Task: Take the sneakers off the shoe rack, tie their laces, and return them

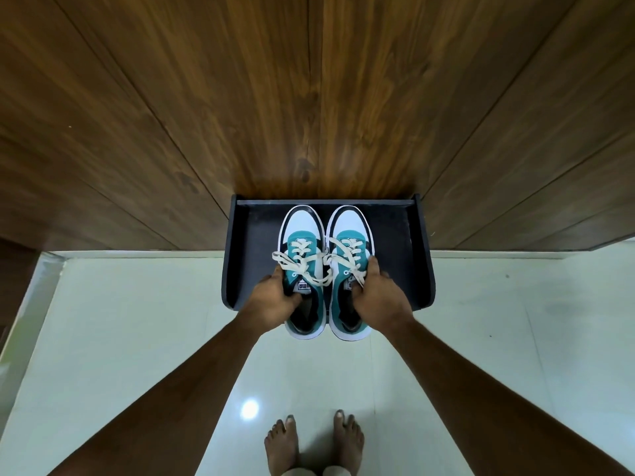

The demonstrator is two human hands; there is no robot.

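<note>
Wood panelling [309, 97] in warm brown fills the upper half of the view, its grain running in long boards down to a pale glossy floor [137, 338]; a bright spot of light reflects off the tiles between the forearms. Against the foot of the panelling stands a black rack [395, 242], an open tray-like shelf with a low back wall and raised side walls; it holds one pair of sneakers and nothing else that shows. Both sneakers point toe-first at the back wall, side by side and touching, heels sticking out over the front edge above the floor. Each is teal with a white toe cap, black trim and a white sole; the left sneaker [302, 235] and right sneaker [348, 235] carry cream laces [309, 266], loose and untied, with ends trailing across both tongues and out to the left. The left hand [275, 297] grasps the left sneaker at its collar, fingers tucked inside the opening; the right hand [378, 297] grips the right sneaker likewise, thumb over the laces. Bare feet [314, 444] stand on the tiles at the bottom edge.
</note>
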